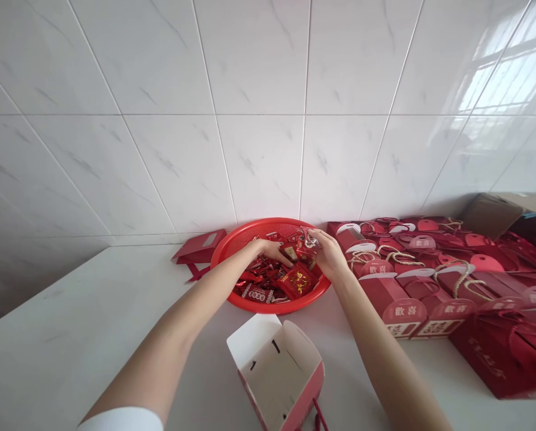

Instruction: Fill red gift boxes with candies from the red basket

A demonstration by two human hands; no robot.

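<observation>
A red plastic basket (268,308) of red-wrapped candies (297,280) stands against the tiled wall. My left hand (271,249) reaches into it from the left, fingers bent down among the packets; whether it grips one is hidden. At the basket's right rim, my right hand (327,250) is closed on a small red and clear candy packet (307,240). In front of the basket sits an open box (285,371), white inside and red outside, with its flaps up and nothing seen in it.
Rows of closed red gift boxes (405,305) with rope or ribbon handles fill the right side. A brown carton (492,216) stands behind them. A flat red box (200,246) lies left of the basket.
</observation>
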